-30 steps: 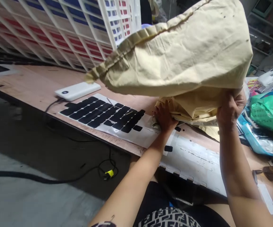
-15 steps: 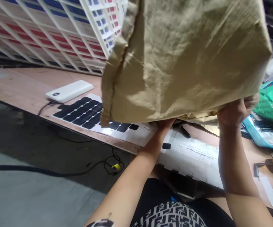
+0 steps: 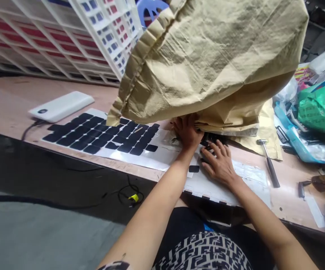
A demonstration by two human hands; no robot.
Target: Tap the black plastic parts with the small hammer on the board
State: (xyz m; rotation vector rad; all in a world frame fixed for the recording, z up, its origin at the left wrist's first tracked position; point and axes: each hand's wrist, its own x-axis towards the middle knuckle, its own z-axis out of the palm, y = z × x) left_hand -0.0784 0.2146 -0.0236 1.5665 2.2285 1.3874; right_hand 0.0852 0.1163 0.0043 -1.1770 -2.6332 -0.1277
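A large brown paper sack (image 3: 207,63) with a stitched, crimped edge stands tilted over the worktable, its folded lower side facing me. My left hand (image 3: 189,131) is at the sack's lower edge; its fingertips are hidden there, so its grip cannot be made out. Close beside it, my right hand (image 3: 220,161) rests open, fingers spread, on a white sheet (image 3: 246,172). Small dark pieces (image 3: 207,138) lie under the sack's edge by the right fingertips. A single black tile (image 3: 194,168) lies between the wrists.
Rows of black tiles (image 3: 95,131) cover the sheet at left, near a white power bank (image 3: 63,107) with a cable. Behind stands a white plastic basket (image 3: 100,37). A hammer (image 3: 269,165), a green plastic bag (image 3: 319,108) and blue packaging (image 3: 297,142) lie right.
My right hand has let go of the sack and come down onto the white sheet, fingers spread. The sack has tilted and shifted left, uncovering the hammer and more paper at right.
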